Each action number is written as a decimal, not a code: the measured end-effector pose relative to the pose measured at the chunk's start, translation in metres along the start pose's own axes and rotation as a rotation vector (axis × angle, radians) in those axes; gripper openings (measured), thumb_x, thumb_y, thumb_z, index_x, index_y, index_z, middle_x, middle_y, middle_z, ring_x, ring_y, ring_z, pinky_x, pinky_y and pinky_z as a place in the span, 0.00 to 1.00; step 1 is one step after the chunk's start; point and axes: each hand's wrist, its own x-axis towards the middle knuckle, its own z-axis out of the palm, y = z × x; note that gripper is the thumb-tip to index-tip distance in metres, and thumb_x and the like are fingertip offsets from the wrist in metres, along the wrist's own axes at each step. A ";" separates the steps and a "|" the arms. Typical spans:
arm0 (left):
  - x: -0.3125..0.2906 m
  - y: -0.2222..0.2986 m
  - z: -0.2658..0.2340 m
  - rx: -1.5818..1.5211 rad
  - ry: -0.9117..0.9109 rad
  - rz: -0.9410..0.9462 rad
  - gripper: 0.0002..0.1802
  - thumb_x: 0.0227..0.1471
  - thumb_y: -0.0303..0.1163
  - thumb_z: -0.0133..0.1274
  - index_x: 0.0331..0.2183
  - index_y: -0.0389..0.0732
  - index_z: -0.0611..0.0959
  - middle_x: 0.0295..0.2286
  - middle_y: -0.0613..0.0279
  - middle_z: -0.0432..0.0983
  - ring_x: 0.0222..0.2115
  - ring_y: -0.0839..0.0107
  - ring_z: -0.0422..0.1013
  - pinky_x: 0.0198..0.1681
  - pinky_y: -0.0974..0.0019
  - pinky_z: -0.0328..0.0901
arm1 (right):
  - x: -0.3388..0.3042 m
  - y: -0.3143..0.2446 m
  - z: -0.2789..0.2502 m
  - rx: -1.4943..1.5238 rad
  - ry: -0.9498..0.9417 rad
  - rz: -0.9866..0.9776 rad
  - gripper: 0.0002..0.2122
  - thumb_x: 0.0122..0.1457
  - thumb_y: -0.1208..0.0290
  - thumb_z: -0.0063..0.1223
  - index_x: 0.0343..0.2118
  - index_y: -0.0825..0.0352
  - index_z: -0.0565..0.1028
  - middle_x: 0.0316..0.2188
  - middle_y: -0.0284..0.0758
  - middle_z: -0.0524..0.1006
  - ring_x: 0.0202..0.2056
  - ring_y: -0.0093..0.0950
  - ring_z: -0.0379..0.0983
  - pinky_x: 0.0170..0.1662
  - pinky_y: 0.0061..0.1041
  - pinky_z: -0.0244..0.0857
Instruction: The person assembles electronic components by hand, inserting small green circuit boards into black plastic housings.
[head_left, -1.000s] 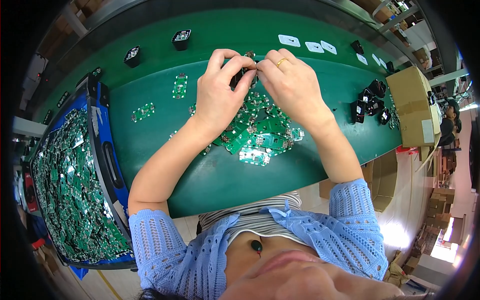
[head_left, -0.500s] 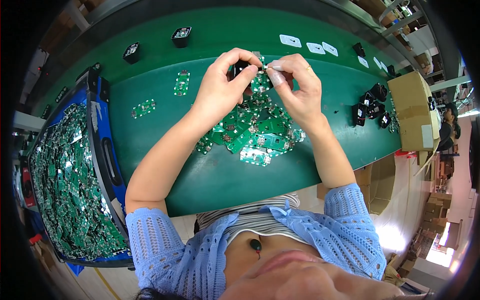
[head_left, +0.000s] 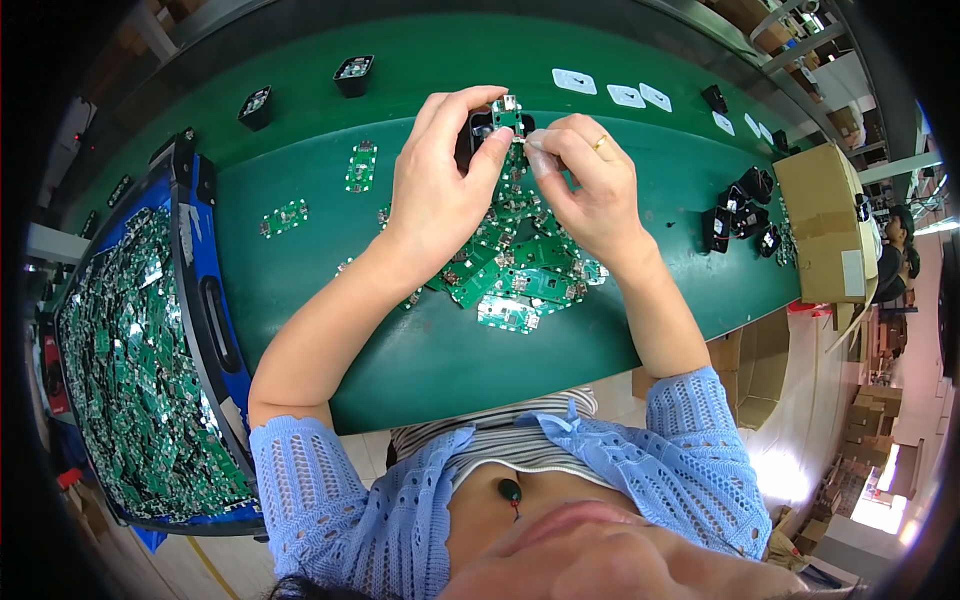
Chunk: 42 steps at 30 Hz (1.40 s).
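My left hand (head_left: 440, 165) is closed around a small black open housing (head_left: 478, 130) and a green circuit board (head_left: 507, 113). Its thumb presses on the board's lower part, and the board's metal connector points away from me. My right hand (head_left: 590, 180), with whitish covers on thumb and fingertip, pinches at the board's near edge; what lies between those fingertips is too small to make out. Below both hands lies a heap of loose green circuit boards (head_left: 520, 275), partly hidden by my left hand and wrist.
Two boards (head_left: 361, 166) lie apart at left. A blue bin (head_left: 235, 340) full of boards stands beyond them. Black housings (head_left: 353, 75) and white square plates (head_left: 574, 82) sit on the far green strip. More black housings (head_left: 742, 205) and a cardboard box (head_left: 822, 225) are at right.
The circuit board at my fingers now sits higher, over the housing, and my left fingers have spread around it. Housings and plates on the far strip have shifted slightly left.
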 end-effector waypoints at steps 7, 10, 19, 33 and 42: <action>-0.001 0.002 0.001 0.035 0.039 0.079 0.15 0.49 0.26 0.51 0.42 0.40 0.75 0.34 0.63 0.67 0.33 0.75 0.66 0.34 0.74 0.64 | 0.000 -0.001 0.002 -0.005 0.019 -0.002 0.05 0.44 0.81 0.53 0.25 0.67 0.71 0.23 0.34 0.70 0.27 0.31 0.69 0.26 0.27 0.65; -0.001 0.002 0.001 0.039 0.040 0.077 0.15 0.49 0.25 0.51 0.42 0.40 0.75 0.34 0.63 0.67 0.34 0.75 0.66 0.35 0.73 0.64 | 0.000 0.002 0.003 -0.052 0.037 -0.061 0.06 0.43 0.81 0.53 0.26 0.66 0.71 0.23 0.33 0.69 0.26 0.31 0.68 0.25 0.27 0.64; -0.002 0.003 0.000 0.053 0.034 0.076 0.15 0.49 0.24 0.50 0.42 0.40 0.75 0.34 0.63 0.67 0.34 0.75 0.66 0.34 0.74 0.63 | 0.001 0.001 0.003 -0.140 0.017 -0.146 0.08 0.40 0.82 0.54 0.26 0.65 0.70 0.23 0.31 0.68 0.25 0.29 0.67 0.24 0.26 0.63; -0.004 0.010 -0.001 0.069 0.053 0.248 0.15 0.43 0.19 0.51 0.38 0.40 0.78 0.31 0.58 0.71 0.28 0.64 0.71 0.29 0.67 0.66 | 0.012 -0.012 -0.012 0.616 -0.174 0.706 0.05 0.51 0.81 0.53 0.25 0.69 0.67 0.21 0.32 0.71 0.23 0.18 0.67 0.24 0.17 0.62; -0.004 -0.002 0.007 -0.104 0.150 0.216 0.14 0.47 0.21 0.51 0.39 0.39 0.76 0.30 0.61 0.71 0.30 0.70 0.70 0.33 0.71 0.65 | 0.011 -0.005 0.001 0.496 -0.188 0.645 0.06 0.49 0.82 0.54 0.26 0.70 0.67 0.22 0.32 0.71 0.22 0.17 0.65 0.24 0.17 0.61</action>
